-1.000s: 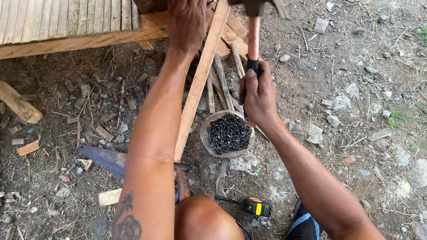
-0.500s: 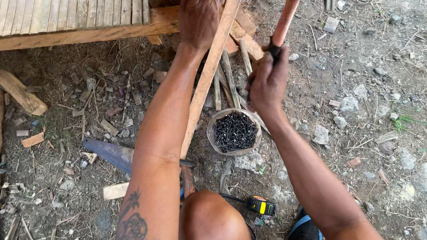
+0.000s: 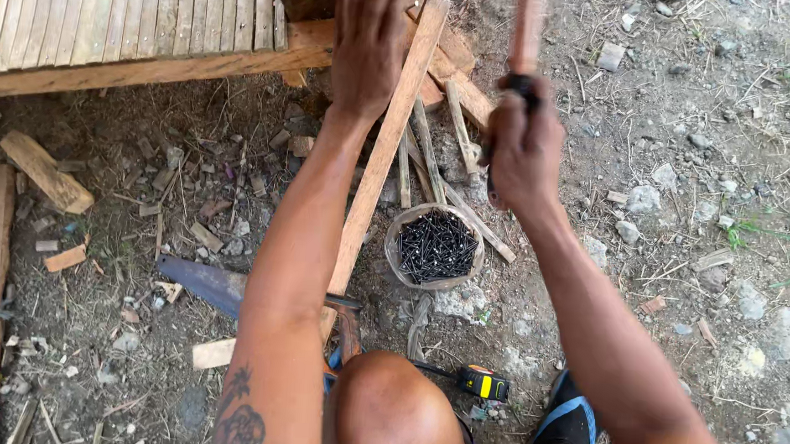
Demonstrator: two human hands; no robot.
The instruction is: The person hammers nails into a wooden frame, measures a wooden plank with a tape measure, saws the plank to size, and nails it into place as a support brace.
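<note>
Ground: bare brown dirt point(image 3: 683, 294) strewn with grey stones and wood chips, seen from above.
Landmark: round shallow bowl of small black nails point(image 3: 435, 246), sitting on the dirt near the middle of the view.
Left hand: left hand point(image 3: 369, 42) lies up and left of the bowl, palm down with fingers spread flat, pressing on wood at the upper end of the slat; what is under the palm is hidden.
Slat: long pale wooden slat point(image 3: 383, 153) runs at a slant just left of the bowl, from the top of the view down towards the knee.
Right hand: right hand point(image 3: 526, 148) is just above and right of the bowl, closed in a fist around a reddish hammer handle with black grip point(image 3: 525, 33); the handle is blurred and its head is out of view.
Platform: slatted bamboo platform with a wooden edge beam point(image 3: 124, 13), far up and left of the bowl.
Blade: dark flat blade point(image 3: 208, 282) on the dirt, left of the bowl.
Tape: yellow and black tape measure point(image 3: 483, 383), below the bowl, beside the bare knee point(image 3: 392, 414).
</note>
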